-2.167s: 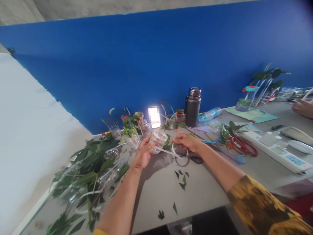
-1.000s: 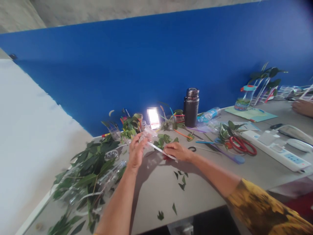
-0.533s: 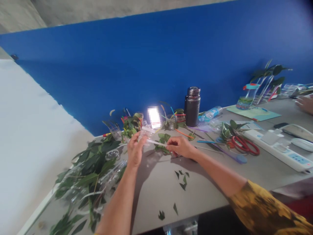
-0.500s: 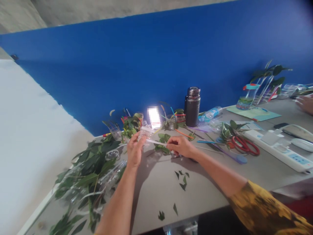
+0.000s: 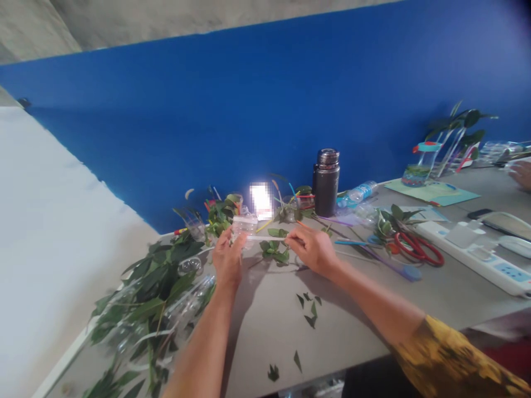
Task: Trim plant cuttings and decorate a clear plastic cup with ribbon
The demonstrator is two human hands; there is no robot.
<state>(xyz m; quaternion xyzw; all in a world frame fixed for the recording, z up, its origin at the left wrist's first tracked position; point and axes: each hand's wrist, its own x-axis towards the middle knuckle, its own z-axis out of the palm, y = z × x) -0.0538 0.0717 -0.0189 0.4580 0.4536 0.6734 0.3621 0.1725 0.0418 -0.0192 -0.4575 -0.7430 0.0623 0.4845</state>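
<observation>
Now, left hand (image 5: 226, 260) curled around a clear plastic cup (image 5: 244, 225) at its fingertips, right hand (image 5: 313, 251) pinching the far end of a white strip (image 5: 267, 237) running from the cup, green leaves (image 5: 274, 253) lying on the table (image 5: 265, 320) just below the strip, between both hands.

Left hand (image 5: 227, 260): clear plastic cup (image 5: 244, 225), gripped. Right hand (image 5: 312, 250): white strip (image 5: 265, 237), pinched at the fingertips, running to the cup. Between the hands: green leaves (image 5: 274, 251). Beyond the right hand: dark flask (image 5: 326, 182). Farther right: red scissors (image 5: 418, 249), power strip (image 5: 508, 271).
</observation>
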